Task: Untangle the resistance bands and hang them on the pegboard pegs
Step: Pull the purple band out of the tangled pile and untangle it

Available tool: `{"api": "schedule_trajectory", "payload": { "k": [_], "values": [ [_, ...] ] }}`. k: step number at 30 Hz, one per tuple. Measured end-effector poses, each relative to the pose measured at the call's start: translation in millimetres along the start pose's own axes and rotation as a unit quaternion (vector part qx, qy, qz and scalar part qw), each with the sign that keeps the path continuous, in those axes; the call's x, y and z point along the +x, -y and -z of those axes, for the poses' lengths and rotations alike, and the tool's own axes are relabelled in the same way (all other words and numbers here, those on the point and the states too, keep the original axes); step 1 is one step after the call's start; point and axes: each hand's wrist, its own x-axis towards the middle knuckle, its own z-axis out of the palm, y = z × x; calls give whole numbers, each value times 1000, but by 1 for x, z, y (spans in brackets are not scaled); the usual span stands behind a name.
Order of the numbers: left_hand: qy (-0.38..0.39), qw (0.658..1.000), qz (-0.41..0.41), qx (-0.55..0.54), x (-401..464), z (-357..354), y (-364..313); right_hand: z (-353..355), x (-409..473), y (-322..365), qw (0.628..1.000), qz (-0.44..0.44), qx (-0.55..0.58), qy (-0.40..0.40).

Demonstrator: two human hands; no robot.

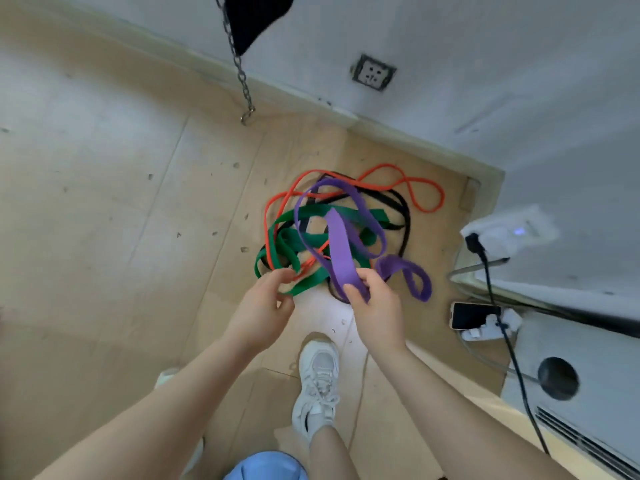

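Beige tile floor [104, 202] carried the whole tangle, close to the corner where two white walls met. On the left, the left hand [265, 306] hovered at the pile's near edge, fingers loosely curled beside the green band [311, 239], though I could not tell whether it touched or held it. The orange band [420, 190] and the black band [401, 209] looped through the heap toward the wall. The right hand [375, 308] pinched the purple band [341, 251], lifting one strip off the floor. Further right, a phone [474, 315] lay near the wall.
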Motion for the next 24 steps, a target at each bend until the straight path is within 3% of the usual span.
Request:
{"api": "schedule_trajectory", "payload": {
  "k": [5,10,14,17,21,24],
  "values": [
    [-21,994,-67,-84,-85,67,-87,76,-83,104,998,48,44,12],
    [15,972,-190,-135,-178,133,-162,147,-160,189,989,94,117,-12],
    [-19,955,-251,-156,-235,185,-215,199,-214,245,977,145,159,3],
    [-9,942,-283,-181,-269,227,-247,242,-243,288,964,236,115,44],
    [35,939,-296,-173,-301,275,-282,296,-275,339,947,292,38,133],
    [35,936,-336,-100,-318,299,-308,323,-289,365,933,338,-28,123]
  ]
}}
